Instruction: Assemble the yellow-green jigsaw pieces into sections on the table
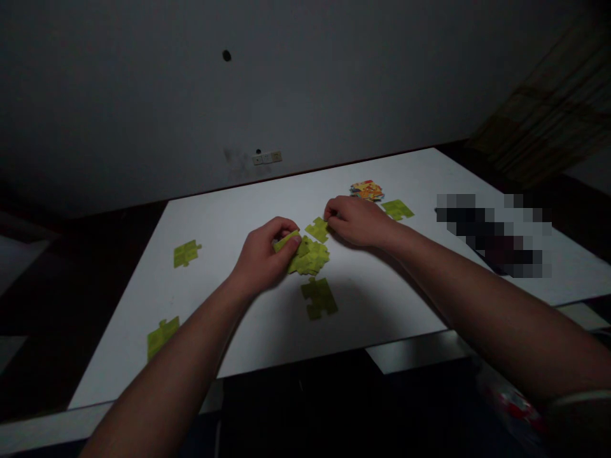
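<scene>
Big white table (238,219) here, with yellow-green jigsaw pieces (186,253) scattered around a little pile (310,259) mid-table. Left hand (263,256) has a narrow pinch on one piece (286,241) over the pile; right hand (357,221) is curled at another piece (317,229), can't tell if it's gripping.

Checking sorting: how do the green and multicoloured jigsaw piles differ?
The green jigsaw pile is plain yellow-green, the multicoloured pile printed orange and red. The green pile sits by the left hand, the multicoloured pile beyond the right hand. Both are jigsaw pieces on the white table.
</scene>
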